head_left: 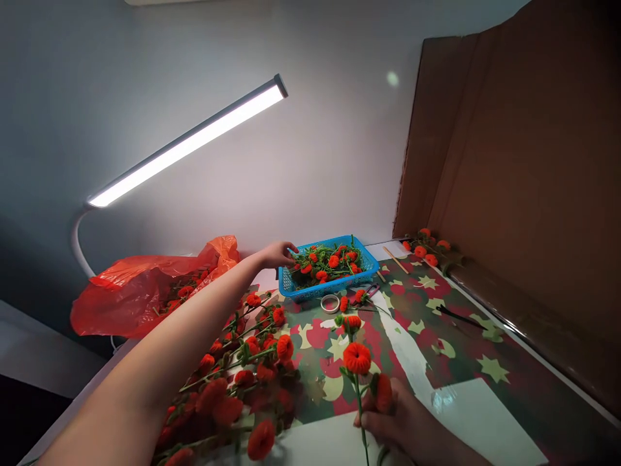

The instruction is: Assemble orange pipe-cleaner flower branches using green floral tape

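My right hand (388, 417) pinches the green stem of an artificial flower (357, 358) between thumb and fingers. The stem stands upright, with fuzzy orange-red blooms and small green leaves along it. My left arm stretches across to a blue plastic basket (334, 285), where my left hand (279, 254) is over the left rim. Its fingers are parted at the edge of the flower pieces (334, 261) heaped inside, and I see nothing held in them. Many finished-looking flower stems (262, 349) lie under and beside my left forearm.
A red plastic bag (121, 294) holding more flowers lies at the left, below a lit lamp (189, 145). A tape roll (330, 303) sits before the basket. Dark tweezers-like tool (460, 317), a stick (395, 259) and more flowers (427, 246) lie right, beside a cardboard wall (524, 162).
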`<state>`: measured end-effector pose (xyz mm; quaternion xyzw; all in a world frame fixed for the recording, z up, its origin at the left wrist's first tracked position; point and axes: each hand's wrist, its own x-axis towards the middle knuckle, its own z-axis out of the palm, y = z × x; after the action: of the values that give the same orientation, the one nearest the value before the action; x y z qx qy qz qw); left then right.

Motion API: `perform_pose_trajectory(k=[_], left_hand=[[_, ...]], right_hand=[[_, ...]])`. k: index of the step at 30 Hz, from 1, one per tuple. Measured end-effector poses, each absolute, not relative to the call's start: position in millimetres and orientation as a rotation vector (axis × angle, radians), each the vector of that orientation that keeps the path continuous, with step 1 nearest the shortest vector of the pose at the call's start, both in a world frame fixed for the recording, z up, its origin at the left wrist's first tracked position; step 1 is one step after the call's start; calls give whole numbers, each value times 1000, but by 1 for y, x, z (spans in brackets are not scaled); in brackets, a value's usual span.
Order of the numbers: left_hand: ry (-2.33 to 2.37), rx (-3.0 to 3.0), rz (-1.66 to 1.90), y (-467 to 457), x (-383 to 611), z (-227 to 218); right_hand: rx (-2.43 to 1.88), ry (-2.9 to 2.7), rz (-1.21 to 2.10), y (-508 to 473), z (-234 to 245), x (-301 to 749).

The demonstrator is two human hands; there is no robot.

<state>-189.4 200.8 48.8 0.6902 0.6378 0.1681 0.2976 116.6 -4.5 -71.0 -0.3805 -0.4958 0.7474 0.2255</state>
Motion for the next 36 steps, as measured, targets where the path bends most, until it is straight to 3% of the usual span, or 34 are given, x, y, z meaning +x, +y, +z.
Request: perform_pose_trajectory(k=[10, 16, 20, 27, 36], left_hand=[[1504, 1553, 1043, 116, -146, 79], [1121, 969, 1278, -15, -82, 30], [1085, 920, 1371, -62, -59, -13], [1247, 854, 1563, -89, -20, -65], [1392, 818, 1753, -83, -1, -76]], right_hand=[[-829, -1366, 1993, 1, -78, 118], [-755, -1313, 1970, 1, -75, 115], [-733, -1249, 1936, 0, -73, 116], [-794, -1355, 1830, -5, -67, 115], [-810, -1415, 1788, -7, -68, 112]])
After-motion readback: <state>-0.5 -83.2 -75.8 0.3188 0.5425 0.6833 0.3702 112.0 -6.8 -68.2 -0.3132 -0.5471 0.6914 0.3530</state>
